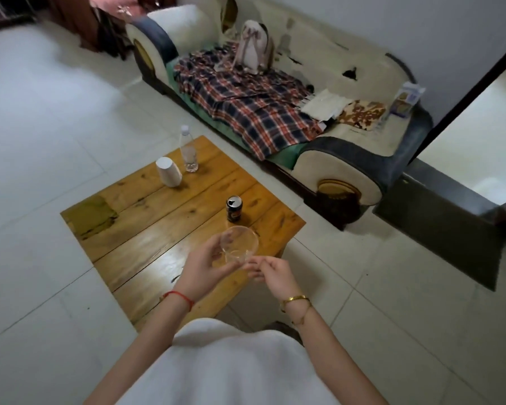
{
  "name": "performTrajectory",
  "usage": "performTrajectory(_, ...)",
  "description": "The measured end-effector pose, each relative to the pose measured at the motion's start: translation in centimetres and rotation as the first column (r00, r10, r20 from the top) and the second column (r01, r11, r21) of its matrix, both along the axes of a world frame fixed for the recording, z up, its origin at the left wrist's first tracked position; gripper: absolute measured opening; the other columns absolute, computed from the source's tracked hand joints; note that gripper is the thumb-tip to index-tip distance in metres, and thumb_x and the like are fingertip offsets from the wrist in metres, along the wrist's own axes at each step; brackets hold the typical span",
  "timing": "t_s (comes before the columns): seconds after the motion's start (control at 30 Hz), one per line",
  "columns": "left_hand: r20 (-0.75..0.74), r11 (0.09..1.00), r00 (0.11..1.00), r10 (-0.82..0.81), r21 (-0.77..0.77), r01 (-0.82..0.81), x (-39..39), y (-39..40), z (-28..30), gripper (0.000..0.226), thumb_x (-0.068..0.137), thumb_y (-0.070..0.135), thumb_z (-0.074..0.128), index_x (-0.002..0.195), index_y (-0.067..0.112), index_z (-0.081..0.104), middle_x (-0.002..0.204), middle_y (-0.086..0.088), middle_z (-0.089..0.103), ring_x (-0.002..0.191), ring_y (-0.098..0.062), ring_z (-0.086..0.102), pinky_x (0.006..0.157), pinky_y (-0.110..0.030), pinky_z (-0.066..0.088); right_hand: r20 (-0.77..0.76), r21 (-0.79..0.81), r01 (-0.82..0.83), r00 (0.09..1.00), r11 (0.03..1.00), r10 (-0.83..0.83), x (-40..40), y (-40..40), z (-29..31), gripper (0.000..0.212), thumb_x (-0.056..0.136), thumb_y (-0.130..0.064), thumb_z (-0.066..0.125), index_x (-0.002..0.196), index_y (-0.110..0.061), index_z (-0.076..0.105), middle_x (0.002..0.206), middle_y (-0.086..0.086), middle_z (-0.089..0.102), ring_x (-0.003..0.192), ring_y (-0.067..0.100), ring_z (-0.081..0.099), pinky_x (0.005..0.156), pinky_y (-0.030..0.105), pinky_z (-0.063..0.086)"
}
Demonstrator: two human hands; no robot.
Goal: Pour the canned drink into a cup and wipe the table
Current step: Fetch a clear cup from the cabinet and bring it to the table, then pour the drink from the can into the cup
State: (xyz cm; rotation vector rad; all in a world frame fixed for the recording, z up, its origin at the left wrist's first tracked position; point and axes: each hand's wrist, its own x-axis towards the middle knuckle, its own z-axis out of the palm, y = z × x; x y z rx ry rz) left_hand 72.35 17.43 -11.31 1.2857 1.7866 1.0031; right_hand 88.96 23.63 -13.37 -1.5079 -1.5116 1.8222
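Note:
A clear plastic cup (240,242) is held above the near right part of the low wooden table (146,217). My left hand (205,266) grips its left side and base. My right hand (270,271) touches the cup's bottom edge with its fingertips. A dark drink can (233,209) with an open top stands upright on the table just beyond the cup. A greenish cloth (89,215) lies flat on the table's left corner.
A stack of white paper cups (169,171) stands upside down at the table's far side, beside a clear plastic water bottle (188,149). A worn sofa (342,83) with a plaid blanket (254,103) sits beyond the table. Pale tiled floor surrounds the table.

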Motion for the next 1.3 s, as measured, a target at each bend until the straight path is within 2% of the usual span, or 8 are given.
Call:
performTrajectory(0.3, 0.045, 0.949, 0.95, 0.31, -0.081, -0.305, -1.0, 3.4, -1.5, 0.066, 0.077, 0.034, 0.079, 0.136, 0.023, 0.051, 0.128, 0.006, 0.061, 0.117, -0.007, 0.059, 0.102, -0.03, 0.05, 0.015, -0.052, -0.298, 0.954, 0.953, 0.299, -4.0, 7.7, -2.0, 0.029, 0.101, -0.024, 0.042, 0.114, -0.011, 0.064, 0.097, 0.001, 0.072, 0.082, 0.005, 0.065, 0.07, 0.014, 0.052)
performTrajectory(0.57, 0.101, 0.795, 0.789, 0.606, -0.113, -0.596, 1.4, 7.6, -2.8, 0.065, 0.078, 0.024, 0.08, 0.136, 0.023, 0.05, 0.127, 0.004, 0.061, 0.114, -0.005, 0.058, 0.1, -0.025, 0.05, 0.056, -0.083, -0.562, 0.822, 0.823, 0.567, -5.8, 15.6, -3.0, 0.028, 0.101, -0.021, 0.042, 0.117, -0.01, 0.062, 0.099, 0.003, 0.07, 0.076, 0.008, 0.063, 0.071, 0.018, 0.052)
performTrajectory(0.7, 0.044, 0.705, 0.706, 0.707, -0.128, -0.698, 2.3, 9.2, -3.8, 0.069, 0.076, 0.026, 0.082, 0.138, 0.023, 0.05, 0.128, 0.007, 0.061, 0.115, -0.005, 0.059, 0.097, -0.022, 0.05, 0.076, -0.086, -0.64, 0.76, 0.764, 0.645, -6.4, 18.6, -4.1, 0.028, 0.101, -0.019, 0.041, 0.118, -0.011, 0.063, 0.101, 0.002, 0.071, 0.076, 0.008, 0.063, 0.067, 0.017, 0.051)
performTrajectory(0.83, 0.009, 0.619, 0.626, 0.78, -0.162, -0.769, 2.4, 9.9, -5.6, 0.07, 0.074, 0.028, 0.083, 0.136, 0.024, 0.051, 0.128, 0.006, 0.062, 0.115, -0.007, 0.059, 0.1, -0.032, 0.051, 0.094, -0.111, -0.612, 0.778, 0.783, 0.621, -6.7, 21.0, -5.8, 0.024, 0.1, -0.017, 0.043, 0.102, -0.014, 0.067, 0.09, 0.002, 0.07, 0.07, 0.011, 0.059, 0.064, 0.018, 0.049)
performTrajectory(0.93, -0.003, 0.577, 0.588, 0.809, -0.184, -0.796, 1.6, 10.2, -7.3, 0.07, 0.073, 0.025, 0.084, 0.136, 0.02, 0.052, 0.129, 0.003, 0.062, 0.117, -0.009, 0.058, 0.102, -0.034, 0.051, 0.152, -0.124, -0.555, 0.808, 0.822, 0.569, -6.8, 22.9, -8.1, 0.022, 0.098, -0.014, 0.047, 0.101, -0.005, 0.068, 0.082, 0.0, 0.067, 0.066, 0.01, 0.056, 0.061, 0.018, 0.047)
performTrajectory(1.1, -0.021, 0.52, 0.536, 0.844, -0.217, -0.826, -0.3, 10.9, -11.2, 0.069, 0.074, 0.03, 0.083, 0.135, 0.021, 0.052, 0.129, 0.006, 0.061, 0.118, -0.008, 0.058, 0.102, -0.033, 0.051, 0.288, -0.129, -0.463, 0.829, 0.877, 0.48, -7.6, 25.9, -14.6, 0.012, 0.092, -0.02, 0.059, 0.093, -0.012, 0.068, 0.082, 0.002, 0.069, 0.078, 0.018, 0.062, 0.081, 0.037, 0.056)
performTrajectory(1.17, -0.013, 0.502, 0.517, 0.856, -0.216, -0.837, -1.1, 11.4, -13.1, 0.069, 0.074, 0.029, 0.084, 0.135, 0.02, 0.052, 0.128, 0.005, 0.062, 0.117, -0.007, 0.058, 0.103, -0.03, 0.05, 0.362, -0.087, -0.45, 0.817, 0.889, 0.449, -8.3, 27.0, -17.5, 0.021, 0.089, -0.025, 0.063, 0.105, -0.012, 0.066, 0.097, 0.005, 0.069, 0.092, 0.021, 0.063, 0.091, 0.042, 0.053)
performTrajectory(1.3, -0.02, 0.491, 0.507, 0.862, -0.222, -0.843, -2.6, 12.3, -17.1, 0.07, 0.074, 0.024, 0.084, 0.135, 0.018, 0.05, 0.128, 0.003, 0.062, 0.115, -0.006, 0.059, 0.102, -0.026, 0.049, 0.418, -0.045, -0.458, 0.799, 0.888, 0.433, -10.6, 28.5, -22.0, 0.057, 0.081, -0.028, 0.074, 0.129, -0.009, 0.049, 0.118, 0.006, 0.059, 0.109, 0.023, 0.058, 0.094, 0.033, 0.047)
